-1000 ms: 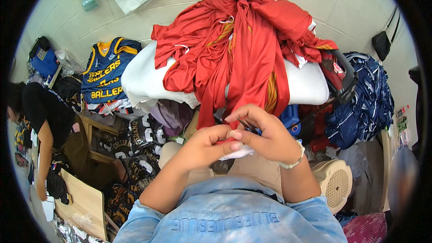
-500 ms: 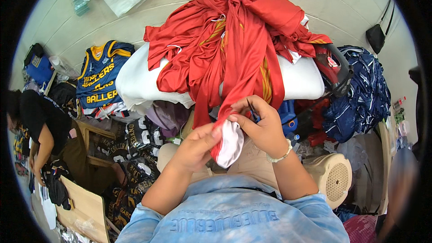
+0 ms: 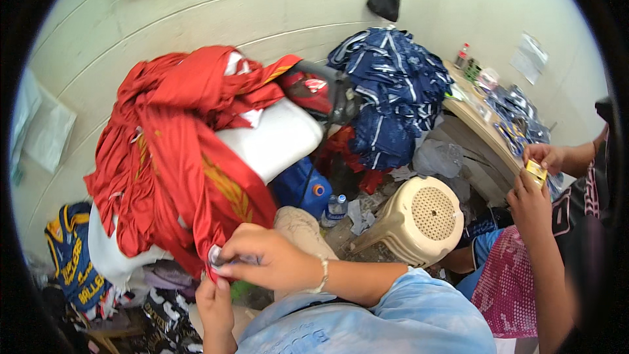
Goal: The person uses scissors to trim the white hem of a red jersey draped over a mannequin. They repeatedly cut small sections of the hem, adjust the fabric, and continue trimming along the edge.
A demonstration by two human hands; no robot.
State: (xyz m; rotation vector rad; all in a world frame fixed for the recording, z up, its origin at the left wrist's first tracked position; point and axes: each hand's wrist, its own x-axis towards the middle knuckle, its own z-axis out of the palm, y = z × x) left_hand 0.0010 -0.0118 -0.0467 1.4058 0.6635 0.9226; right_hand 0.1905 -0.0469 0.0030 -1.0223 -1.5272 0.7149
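Note:
A heap of shiny red garments point(image 3: 167, 151) with yellow leaf-like trim lies over a padded white surface point(image 3: 278, 134). One red end hangs down to my hands at the lower left. My left hand point(image 3: 216, 311) is closed in a pinch on that end, thumb up. My right hand point(image 3: 278, 262), wearing a pale beaded bracelet, is closed just above it, its fingertips at the garment's white edge. Something small and dark-grey shows between the right fingers, too blurred to name.
A cream plastic stool point(image 3: 429, 216) stands at my right, near a water bottle point(image 3: 336, 208) and a blue container point(image 3: 298, 187). Navy garments point(image 3: 390, 98) are piled behind. Another person's hands point(image 3: 534, 187) hold a small yellow item at right. A navy-and-yellow jersey point(image 3: 75, 255) hangs at left.
My view has swung right, bringing the stool and another person's hands further in. The red end with its white lining was spread between my hands; now both hands are close together on it.

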